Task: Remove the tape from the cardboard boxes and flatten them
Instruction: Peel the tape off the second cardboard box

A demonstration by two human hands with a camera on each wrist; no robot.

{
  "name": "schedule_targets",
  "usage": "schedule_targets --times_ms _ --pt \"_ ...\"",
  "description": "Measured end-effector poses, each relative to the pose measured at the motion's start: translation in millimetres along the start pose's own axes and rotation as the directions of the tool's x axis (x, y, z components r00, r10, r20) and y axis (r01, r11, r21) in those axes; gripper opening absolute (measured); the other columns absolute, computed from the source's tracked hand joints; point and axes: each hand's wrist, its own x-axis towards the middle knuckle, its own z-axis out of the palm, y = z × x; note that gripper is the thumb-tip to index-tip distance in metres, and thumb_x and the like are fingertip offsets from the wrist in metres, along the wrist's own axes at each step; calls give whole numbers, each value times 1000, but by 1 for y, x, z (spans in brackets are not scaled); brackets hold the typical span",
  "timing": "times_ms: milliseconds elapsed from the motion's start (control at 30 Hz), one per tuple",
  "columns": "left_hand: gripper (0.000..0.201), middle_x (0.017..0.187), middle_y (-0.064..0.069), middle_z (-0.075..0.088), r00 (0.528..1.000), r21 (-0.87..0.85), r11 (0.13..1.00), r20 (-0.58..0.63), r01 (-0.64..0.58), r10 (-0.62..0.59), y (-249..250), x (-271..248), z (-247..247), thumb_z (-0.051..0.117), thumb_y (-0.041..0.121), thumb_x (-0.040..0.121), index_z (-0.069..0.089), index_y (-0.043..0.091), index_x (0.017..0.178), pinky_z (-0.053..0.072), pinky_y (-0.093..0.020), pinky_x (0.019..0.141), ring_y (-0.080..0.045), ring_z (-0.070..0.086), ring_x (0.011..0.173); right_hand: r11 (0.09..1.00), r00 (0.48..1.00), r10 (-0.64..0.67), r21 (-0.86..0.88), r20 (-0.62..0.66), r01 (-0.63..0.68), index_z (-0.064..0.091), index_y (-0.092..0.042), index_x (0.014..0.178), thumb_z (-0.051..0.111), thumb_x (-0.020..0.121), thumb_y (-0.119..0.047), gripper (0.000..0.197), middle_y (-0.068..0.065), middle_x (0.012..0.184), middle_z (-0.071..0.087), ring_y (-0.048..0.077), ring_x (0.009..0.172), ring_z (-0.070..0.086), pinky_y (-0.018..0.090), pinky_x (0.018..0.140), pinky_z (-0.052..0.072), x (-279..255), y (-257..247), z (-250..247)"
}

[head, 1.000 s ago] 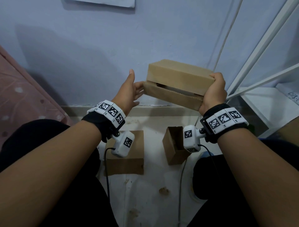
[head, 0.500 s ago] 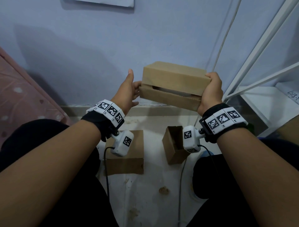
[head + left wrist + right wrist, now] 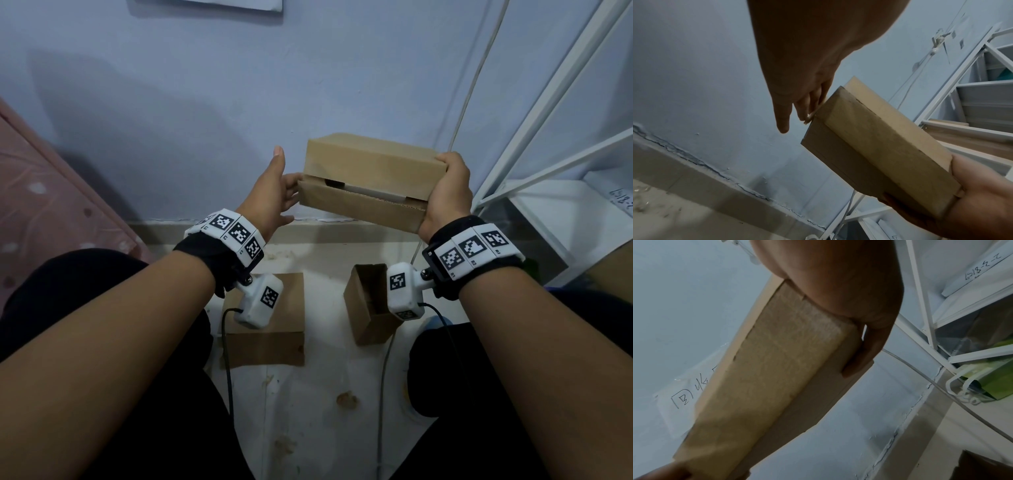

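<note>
A long brown cardboard box [image 3: 370, 181] is held in the air in front of the blue wall, with a gap along its front flap seam. My right hand [image 3: 445, 195] grips its right end, fingers curled behind it [image 3: 863, 353]. My left hand [image 3: 277, 192] is at the box's left end with straight fingers; the fingertips [image 3: 807, 113] touch the box [image 3: 875, 146] at its end edge, and the thumb points up. Whether tape is on the box cannot be seen.
Two more cardboard boxes lie on the floor between my knees: a closed one [image 3: 270, 329] on the left, an open one [image 3: 370, 308] on the right. A white metal rack [image 3: 548, 144] stands at the right, a pink bed edge [image 3: 41, 212] at the left.
The box has shifted slightly left and tilted a little in my right hand. My left hand stays at its left end with fingers straight.
</note>
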Motion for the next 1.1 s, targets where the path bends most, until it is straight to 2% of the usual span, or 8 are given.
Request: schedule_targets --times_ms 200,367,500,633,733,833,1000,1100 --pt "88 126 -4 72 1000 23 1000 -2 -1 1 1 1 -3 10 75 97 73 19 125 42 -43 109 -23 59 127 994 990 66 -98 126 -53 60 -21 90 62 70 -52 36 1 86 61 24 70 61 36 64 51 -2 6 0" --pt "88 143 3 59 999 29 999 -13 31 -30 -2 1 0 13 80 94 61 21 139 29 -52 118 -13 47 138 999 1000 15 -29 -7 -15 63 -18 87 63 73 -49 33 1 81 62 25 71 64 37 66 52 1 8 0" --pt "87 130 3 69 1000 40 999 3 23 -23 -1 0 -1 10 78 96 70 23 127 33 -50 116 -12 55 129 997 993 50 -72 111 -42 61 -20 90 62 68 -51 38 2 86 61 24 72 63 37 65 53 1 6 -1" --pt "89 133 5 66 999 35 998 -11 45 -45 -3 3 -2 12 81 93 64 22 135 30 -53 118 -11 53 131 999 998 41 -35 56 -40 61 -19 85 62 71 -48 32 2 82 61 24 70 62 39 67 52 4 6 -4" --pt "88 122 6 71 999 50 998 -13 43 -42 -3 3 -1 12 80 94 69 22 129 34 -51 115 -10 58 124 997 994 55 -63 100 -49 59 -21 85 61 67 -50 34 1 83 61 24 73 62 39 67 52 4 6 -4" --pt "88 128 5 69 999 28 998 -18 52 -52 -3 4 -1 13 80 94 67 20 131 32 -53 117 -10 57 126 999 1000 22 -36 20 -21 63 -19 87 62 65 -49 38 1 83 62 25 72 63 39 69 52 7 7 -5" --pt "83 122 4 71 997 49 998 -59 50 -48 -2 4 0 16 76 97 72 17 114 39 -54 110 -10 61 119 1000 1000 8 -20 27 -7 63 -18 88 62 74 -46 31 1 80 63 25 70 64 37 66 53 9 8 -5" --pt "72 97 3 66 991 50 998 -131 39 -32 -2 7 -2 20 75 97 65 19 88 42 -53 106 -13 64 103 1000 1000 6 -18 14 -6 63 -19 87 62 72 -47 32 1 82 63 26 73 65 40 69 54 10 8 -5"
